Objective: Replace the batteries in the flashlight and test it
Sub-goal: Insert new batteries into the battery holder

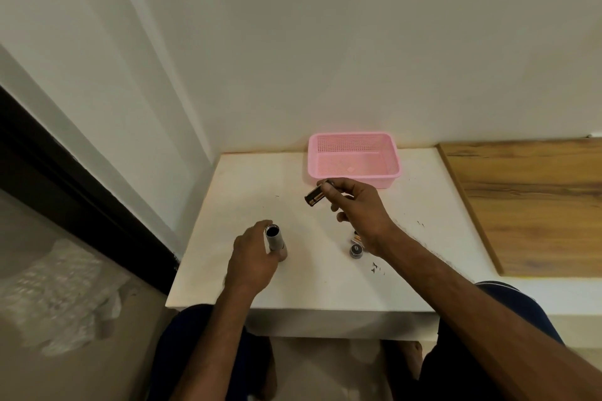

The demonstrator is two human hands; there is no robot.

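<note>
My left hand (252, 262) grips a silver flashlight body (274, 239) upright over the white table (247, 192), its dark open end facing up. My right hand (353, 205) is raised above the table's middle and pinches a dark battery holder with batteries (314, 196) between thumb and fingers, up and to the right of the flashlight. The round flashlight end cap (356, 251) lies on the table under my right wrist. A loose battery (356, 239) lies just behind the cap, partly hidden by the wrist.
A pink plastic basket (387, 176) stands at the back of the table, just behind my right hand. A wooden board (527, 202) lies to the right. The wall closes the back, and a dark door frame (65, 192) runs along the left.
</note>
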